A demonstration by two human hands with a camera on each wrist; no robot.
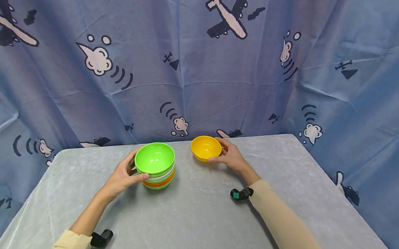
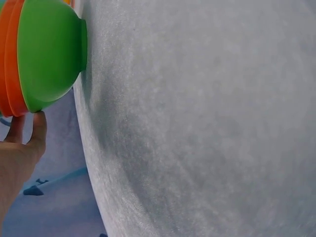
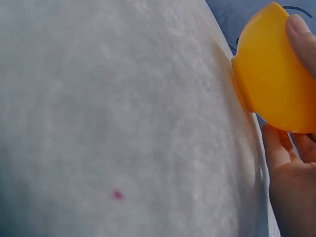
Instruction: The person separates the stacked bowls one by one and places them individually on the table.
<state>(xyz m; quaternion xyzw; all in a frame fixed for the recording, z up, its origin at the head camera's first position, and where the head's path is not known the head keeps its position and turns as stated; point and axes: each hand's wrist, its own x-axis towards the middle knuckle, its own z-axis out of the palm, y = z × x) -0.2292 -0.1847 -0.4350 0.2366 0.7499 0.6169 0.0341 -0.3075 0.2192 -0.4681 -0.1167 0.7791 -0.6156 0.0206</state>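
Beige sleeves are cut off at the bottom. Beyond, stacked bowls, largely hidden by nesting, are gripped from the left by the left hand. Farther off, right of these and apart, a yellow bowl is gripped from the right by the right hand, some fingers obscured.

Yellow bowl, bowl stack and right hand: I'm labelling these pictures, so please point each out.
Yellow bowl [image 1: 205, 148]: head view, on its inside.
Bowl stack [image 1: 155, 163]: head view, inside its open top.
Right hand [image 1: 234, 157]: head view, near the thumb's base.
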